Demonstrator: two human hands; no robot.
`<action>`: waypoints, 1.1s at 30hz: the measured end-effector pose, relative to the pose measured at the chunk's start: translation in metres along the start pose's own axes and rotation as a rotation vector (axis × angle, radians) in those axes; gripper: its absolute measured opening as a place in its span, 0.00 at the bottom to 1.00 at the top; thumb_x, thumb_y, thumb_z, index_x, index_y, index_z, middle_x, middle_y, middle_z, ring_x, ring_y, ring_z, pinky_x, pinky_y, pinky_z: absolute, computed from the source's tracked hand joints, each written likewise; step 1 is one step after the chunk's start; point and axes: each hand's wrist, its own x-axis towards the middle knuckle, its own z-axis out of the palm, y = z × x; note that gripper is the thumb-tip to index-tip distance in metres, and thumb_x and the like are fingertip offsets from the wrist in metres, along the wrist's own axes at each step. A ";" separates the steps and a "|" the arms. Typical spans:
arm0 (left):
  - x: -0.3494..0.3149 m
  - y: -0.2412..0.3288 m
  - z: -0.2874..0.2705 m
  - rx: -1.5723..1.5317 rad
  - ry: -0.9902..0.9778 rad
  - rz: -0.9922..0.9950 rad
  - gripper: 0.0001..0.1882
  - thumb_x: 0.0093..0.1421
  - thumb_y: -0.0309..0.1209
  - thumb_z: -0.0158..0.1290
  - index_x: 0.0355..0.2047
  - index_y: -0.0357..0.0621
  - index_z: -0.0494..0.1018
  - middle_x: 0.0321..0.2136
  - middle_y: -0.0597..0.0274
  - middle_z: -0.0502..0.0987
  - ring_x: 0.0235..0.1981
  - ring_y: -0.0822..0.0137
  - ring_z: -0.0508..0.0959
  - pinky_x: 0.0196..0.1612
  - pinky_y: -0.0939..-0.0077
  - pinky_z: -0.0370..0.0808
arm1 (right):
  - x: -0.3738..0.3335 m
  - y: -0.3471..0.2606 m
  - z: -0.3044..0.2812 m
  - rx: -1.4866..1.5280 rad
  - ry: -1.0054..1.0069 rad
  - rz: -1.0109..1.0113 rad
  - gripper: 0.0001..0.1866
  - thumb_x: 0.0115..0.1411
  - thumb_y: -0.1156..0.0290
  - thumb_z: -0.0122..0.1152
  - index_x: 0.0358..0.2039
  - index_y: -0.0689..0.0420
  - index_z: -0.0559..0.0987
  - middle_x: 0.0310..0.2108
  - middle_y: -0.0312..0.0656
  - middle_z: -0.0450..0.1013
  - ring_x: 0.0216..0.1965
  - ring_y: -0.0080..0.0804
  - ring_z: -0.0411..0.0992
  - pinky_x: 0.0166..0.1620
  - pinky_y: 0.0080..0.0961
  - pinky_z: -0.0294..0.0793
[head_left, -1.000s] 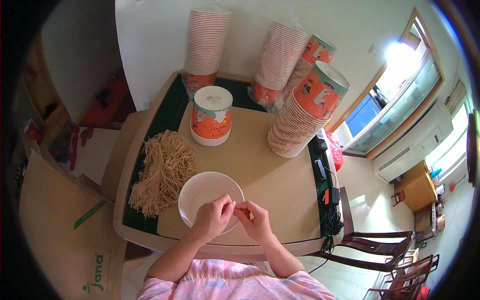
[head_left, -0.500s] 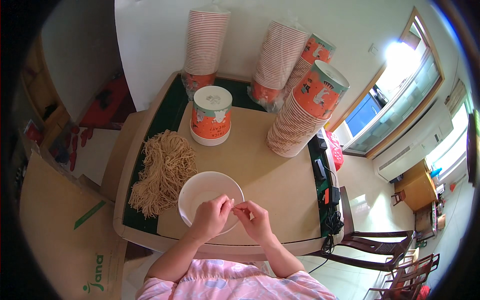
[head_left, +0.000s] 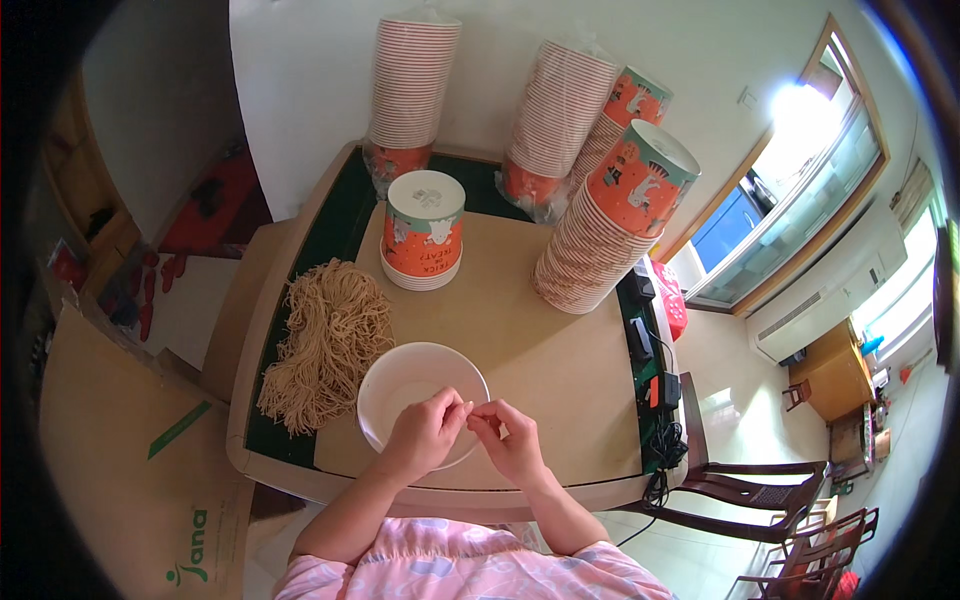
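Observation:
A white paper bucket stands upright near the table's front edge, its mouth facing up. Over its right side my left hand is closed in a pinch, thumb against forefinger. My right hand pinches too, its fingertips meeting those of the left at the bucket's rim. Whatever lies between the fingertips is too small to make out. To the left of the bucket lies a loose bundle of tan cords. Behind it a short stack of orange printed paper buckets stands upside down.
A tall bucket stack leans at the right rear. Plastic-wrapped stacks stand along the wall. Black adapters and cables run down the table's right edge. A large cardboard box is at the left, a dark wooden chair at the right.
Both hands have shifted very slightly right, still pinching fingertip to fingertip. The bucket has edged a touch rightward; everything else looks the same.

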 end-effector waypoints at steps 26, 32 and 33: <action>0.000 -0.004 0.001 0.221 0.131 0.134 0.07 0.60 0.28 0.52 0.27 0.40 0.67 0.22 0.52 0.75 0.25 0.50 0.77 0.27 0.58 0.72 | 0.000 -0.005 -0.002 -0.113 -0.065 -0.037 0.03 0.57 0.77 0.62 0.32 0.61 0.77 0.26 0.42 0.73 0.23 0.29 0.71 0.27 0.23 0.71; 0.000 -0.006 0.002 0.245 0.132 0.144 0.07 0.59 0.28 0.53 0.27 0.41 0.67 0.22 0.53 0.75 0.25 0.51 0.77 0.27 0.59 0.73 | 0.000 -0.007 -0.002 -0.125 -0.066 -0.037 0.03 0.57 0.77 0.62 0.32 0.60 0.77 0.26 0.42 0.72 0.23 0.29 0.71 0.26 0.24 0.71; 0.000 -0.006 0.002 0.245 0.132 0.143 0.07 0.59 0.28 0.53 0.27 0.41 0.67 0.22 0.53 0.75 0.25 0.51 0.77 0.27 0.59 0.73 | 0.000 -0.007 -0.002 -0.125 -0.067 -0.037 0.03 0.57 0.77 0.62 0.32 0.60 0.77 0.26 0.42 0.72 0.23 0.29 0.71 0.26 0.24 0.71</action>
